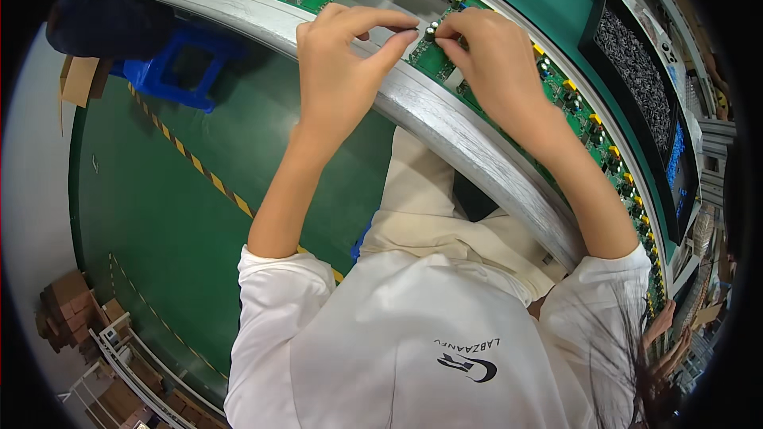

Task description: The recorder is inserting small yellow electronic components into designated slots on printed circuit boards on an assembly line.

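A green circuit board (430, 59) lies on the line in front of me, with small parts standing on it. My left hand (342, 56) is over its left side, thumb and forefinger pinched around something small and dark that I cannot make out. From the right, my right hand (497, 56) reaches in with thumb and forefinger closed close together. Right at these fingertips is a black cylindrical capacitor (430, 32); whether they grip it or another small part is hidden. The two pinches are a short gap apart.
A silver metal rail (445, 123) runs between me and the boards. More green boards with yellow parts (595, 119) line up to both sides. Beyond the line, a black tray (632, 63) holds many small dark parts, with blue parts (676, 155) beside them. A blue stool (179, 67) stands left.
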Tool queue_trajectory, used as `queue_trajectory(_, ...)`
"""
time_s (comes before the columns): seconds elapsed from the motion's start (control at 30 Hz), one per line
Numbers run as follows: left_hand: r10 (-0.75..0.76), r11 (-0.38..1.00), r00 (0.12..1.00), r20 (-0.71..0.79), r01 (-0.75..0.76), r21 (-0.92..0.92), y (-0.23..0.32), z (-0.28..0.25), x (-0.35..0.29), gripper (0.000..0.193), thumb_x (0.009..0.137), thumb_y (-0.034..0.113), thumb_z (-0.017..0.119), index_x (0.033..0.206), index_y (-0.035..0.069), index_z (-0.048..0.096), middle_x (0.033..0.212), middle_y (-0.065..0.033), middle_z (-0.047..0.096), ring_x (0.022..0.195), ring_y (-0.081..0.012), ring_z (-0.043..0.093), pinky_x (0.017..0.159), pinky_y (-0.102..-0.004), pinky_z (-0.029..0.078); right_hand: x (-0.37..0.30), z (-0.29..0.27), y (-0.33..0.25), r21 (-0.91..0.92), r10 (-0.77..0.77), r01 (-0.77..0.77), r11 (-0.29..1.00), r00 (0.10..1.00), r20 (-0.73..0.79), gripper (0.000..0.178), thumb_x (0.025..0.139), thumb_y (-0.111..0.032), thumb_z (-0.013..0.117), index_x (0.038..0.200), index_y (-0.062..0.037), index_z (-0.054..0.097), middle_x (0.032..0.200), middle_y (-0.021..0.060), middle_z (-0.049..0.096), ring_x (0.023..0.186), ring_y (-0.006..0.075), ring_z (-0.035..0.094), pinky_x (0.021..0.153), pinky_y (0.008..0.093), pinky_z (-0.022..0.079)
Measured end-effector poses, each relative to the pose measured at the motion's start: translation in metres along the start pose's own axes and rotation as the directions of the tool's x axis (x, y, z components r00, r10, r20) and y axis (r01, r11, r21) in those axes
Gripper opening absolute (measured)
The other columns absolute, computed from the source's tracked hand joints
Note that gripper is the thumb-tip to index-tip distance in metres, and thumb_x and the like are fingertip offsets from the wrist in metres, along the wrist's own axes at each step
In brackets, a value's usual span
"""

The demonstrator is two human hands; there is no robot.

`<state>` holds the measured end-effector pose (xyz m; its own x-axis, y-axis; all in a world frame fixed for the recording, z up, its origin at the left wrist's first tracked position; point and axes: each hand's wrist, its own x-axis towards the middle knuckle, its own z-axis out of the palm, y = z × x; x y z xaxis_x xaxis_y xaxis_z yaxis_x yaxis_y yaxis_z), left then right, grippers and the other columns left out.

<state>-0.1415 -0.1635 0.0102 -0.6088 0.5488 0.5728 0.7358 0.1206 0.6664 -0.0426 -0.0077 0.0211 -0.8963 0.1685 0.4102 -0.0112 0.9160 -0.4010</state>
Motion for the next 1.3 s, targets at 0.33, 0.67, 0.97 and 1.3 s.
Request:
queue_trajectory(0.33,0.280,0.930,0.926,0.252,-0.327,0.168,0.004,0.025,0.016,0.009,0.073,0.011,0.075,0.082,0.011,0.074,0.079,0.0010,0.068,0.078,-0.0166,0.056,0.073,-0.0325,0.037,-0.059,-0.083,0.024,0.044,0.103,-0.104,0.994,0.994,0.023,0.012,0.085,-0.002,0.062,0.097,-0.0021,0.066,0.099,0.0095,0.065,0.094,0.0223,0.061,0.080,0.0307,0.047)
queue_trajectory(0.67,0.279,0.930,0.915,0.292,-0.333,0.155,0.001,0.032,0.018,0.009,0.072,0.010,0.076,0.081,0.012,0.074,0.077,0.0021,0.067,0.079,-0.0151,0.055,0.075,-0.0323,0.034,-0.109,-0.120,0.024,0.081,0.360,-0.367,0.927,0.928,0.095,0.011,0.088,0.001,0.059,0.096,-0.0020,0.065,0.097,0.0071,0.066,0.087,0.0152,0.060,0.071,0.0249,0.045)
queue_trajectory(0.97,0.320,0.908,0.906,0.277,-0.377,0.184,0.006,0.037,0.016,0.008,0.071,0.010,0.076,0.079,0.011,0.073,0.076,0.0027,0.067,0.080,-0.0146,0.056,0.073,-0.0322,0.034,-0.117,-0.124,0.029,0.072,0.355,-0.361,0.930,0.931,0.083,0.013,0.087,0.002,0.058,0.097,-0.0021,0.065,0.097,0.0072,0.066,0.085,0.0154,0.061,0.069,0.0250,0.045)
queue_trajectory(1.3,0.316,0.850,0.903,0.290,-0.405,0.337,0.015,0.038,0.014,0.008,0.071,0.011,0.075,0.079,0.011,0.072,0.079,0.0035,0.068,0.080,-0.0144,0.056,0.072,-0.0319,0.034,-0.128,-0.139,0.030,0.074,0.336,-0.347,0.935,0.933,0.129,0.015,0.085,0.008,0.058,0.096,0.0013,0.063,0.097,0.0095,0.064,0.089,0.0161,0.061,0.075,0.0255,0.046)
